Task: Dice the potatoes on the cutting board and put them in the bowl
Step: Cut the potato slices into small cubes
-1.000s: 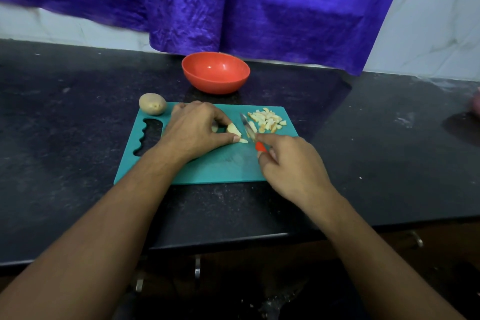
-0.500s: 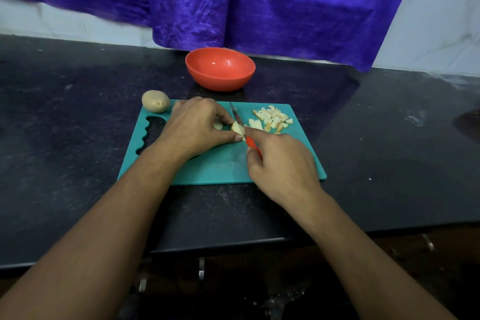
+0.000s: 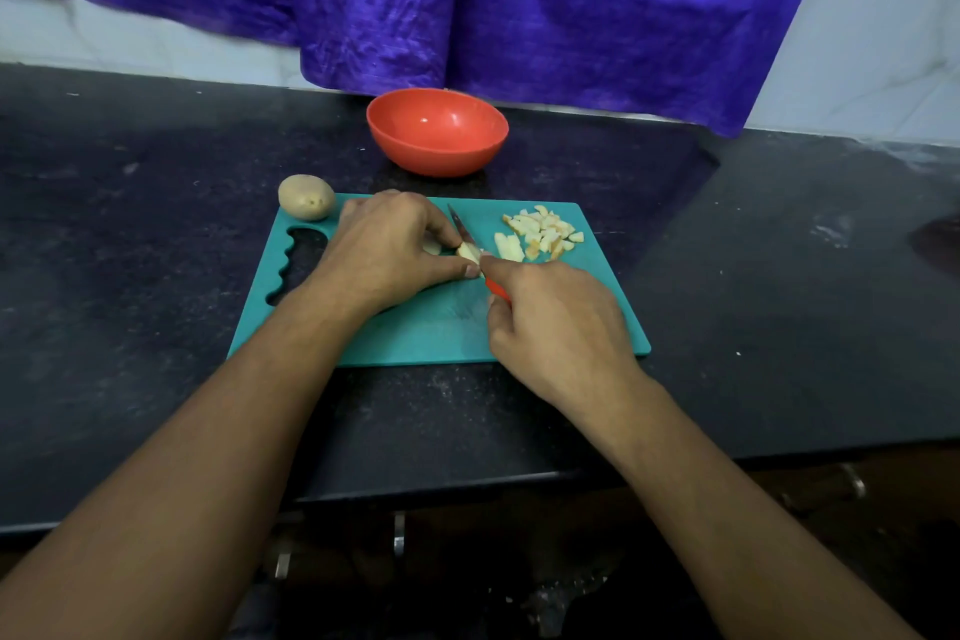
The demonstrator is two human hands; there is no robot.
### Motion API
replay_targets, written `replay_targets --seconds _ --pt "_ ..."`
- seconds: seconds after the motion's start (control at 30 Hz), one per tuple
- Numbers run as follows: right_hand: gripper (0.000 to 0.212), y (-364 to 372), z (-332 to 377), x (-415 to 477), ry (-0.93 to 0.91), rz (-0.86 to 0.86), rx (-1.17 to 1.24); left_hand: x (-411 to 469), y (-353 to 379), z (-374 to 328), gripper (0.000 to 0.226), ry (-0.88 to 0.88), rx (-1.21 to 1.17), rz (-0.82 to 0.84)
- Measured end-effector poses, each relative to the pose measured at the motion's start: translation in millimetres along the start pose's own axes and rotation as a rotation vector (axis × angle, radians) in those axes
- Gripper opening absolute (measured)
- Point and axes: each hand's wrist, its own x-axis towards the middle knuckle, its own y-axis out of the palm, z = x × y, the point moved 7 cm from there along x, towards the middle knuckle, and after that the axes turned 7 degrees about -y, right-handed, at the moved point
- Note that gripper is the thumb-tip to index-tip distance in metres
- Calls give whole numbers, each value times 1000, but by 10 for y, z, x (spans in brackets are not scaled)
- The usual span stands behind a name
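A teal cutting board (image 3: 415, 333) lies on the black counter. My left hand (image 3: 387, 250) pinches a pale potato piece (image 3: 469, 252) against the board, most of it hidden under the fingers. My right hand (image 3: 556, 327) grips a knife (image 3: 460, 226) by its red handle; the blade lies against the piece's right side. A heap of several diced potato bits (image 3: 540, 234) lies at the board's far right. One whole unpeeled potato (image 3: 306, 197) sits at the board's far left corner. The red bowl (image 3: 437, 133) stands behind the board and looks empty.
A purple cloth (image 3: 467, 0) hangs over the white tiled wall behind the counter. The counter's front edge (image 3: 467, 483) runs just below my forearms. A dark object (image 3: 940, 239) shows at the right edge.
The knife has shifted left from beside the diced heap onto the held piece, its blade now angled away from me. My left hand keeps its hold. The camera moved slightly.
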Motion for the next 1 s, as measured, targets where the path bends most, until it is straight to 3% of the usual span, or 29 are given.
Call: replay_targets --seconds 0.37,1.0 --pt "52 -26 32 32 -12 95 -29 -13 -3 3 32 -21 -11 9" --pt "52 -92 0 -103 -45 107 -62 -11 49 -10 35 -3 40 -1"
